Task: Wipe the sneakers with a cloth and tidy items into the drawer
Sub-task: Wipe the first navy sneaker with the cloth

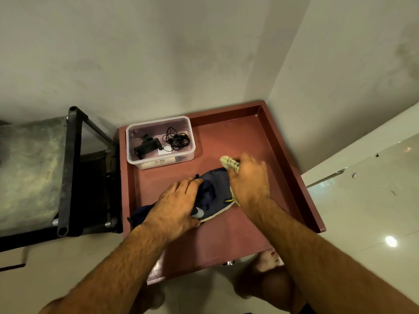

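- Left hand (175, 206) lies palm-down over the heel and collar of the navy sneaker (214, 193), fingers curled around its upper; judged to be pinning the shoe so it cannot slide under rubbing.
- Right hand (248, 177) is closed on a pale, bunched cloth (230, 163), pressed against the toe and right flank of the sneaker; one end of the cloth sticks out beyond the knuckles on the far side.
- Sneaker rests on the floor of the open reddish drawer (292, 155), near-centre, toe pointing far-right, pale sole edge showing along its near side.
- Only one sneaker visible; a second cannot be seen.
- Clear plastic container (191, 141) sits in the far-left corner of the drawer, apart from the shoe, holding a black coiled cable (176, 139) and a dark gadget (147, 143).
- Judgement: wiping step in hand; tidying not yet done.
- Risk: motion blur on the right hand suggests brisk strokes; the shoe could twist.
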